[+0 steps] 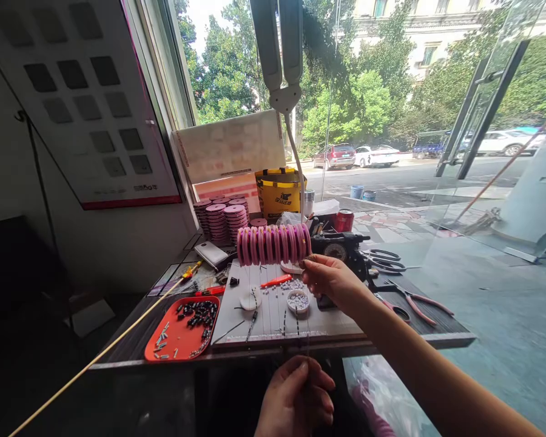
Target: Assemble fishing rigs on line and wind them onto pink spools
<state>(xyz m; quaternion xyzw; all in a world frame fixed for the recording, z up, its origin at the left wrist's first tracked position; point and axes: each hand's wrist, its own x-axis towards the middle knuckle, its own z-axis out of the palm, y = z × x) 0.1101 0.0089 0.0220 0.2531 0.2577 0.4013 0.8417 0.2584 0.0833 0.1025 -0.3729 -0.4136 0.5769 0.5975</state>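
Note:
A row of pink thread spools stands side by side above the work board, with fine threads running down from it. At the row's right end, my right hand is closed in a pinch by the last spool; its fingertips hide what they grip. Lower down, in front of the table edge, my left hand pinches a thin thread that rises toward the spools. Short dark beaded strands hang on threads over the white board. A small white dish of pale beads sits between the hands, with loose beads behind it.
On the left is an orange tray with black and silver parts. Pliers and scissors lie right. Stacked pink spools, a yellow bag and a red can stand behind. A long thin stick crosses the left side.

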